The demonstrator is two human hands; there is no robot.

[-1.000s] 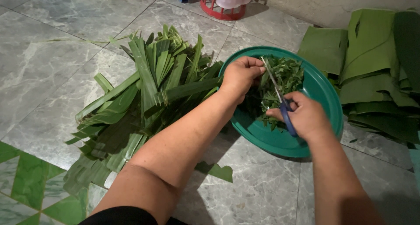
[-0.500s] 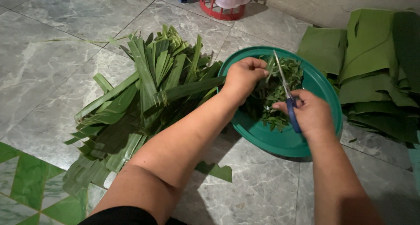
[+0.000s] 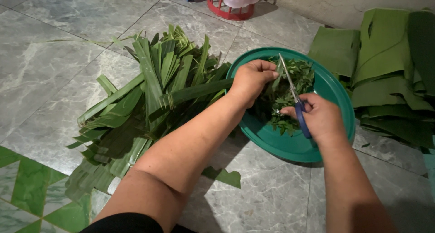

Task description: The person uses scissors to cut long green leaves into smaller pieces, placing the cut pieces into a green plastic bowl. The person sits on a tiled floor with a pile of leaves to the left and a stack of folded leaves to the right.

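The left hand [image 3: 250,79], fingers clamped on a leafy green sprig [image 3: 277,79], holds it just left of the blue-handled steel scissors [image 3: 294,99] gripped in the right hand [image 3: 319,117], blades pointing away over the round green plastic basin [image 3: 335,95].

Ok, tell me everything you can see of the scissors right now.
The scissors have slim silvery metal blades and blue handles that look like plastic. The right hand grips the handles; the blades point up and away over the green basin, their tips in the leafy sprigs that the left hand holds. Blades look nearly closed.
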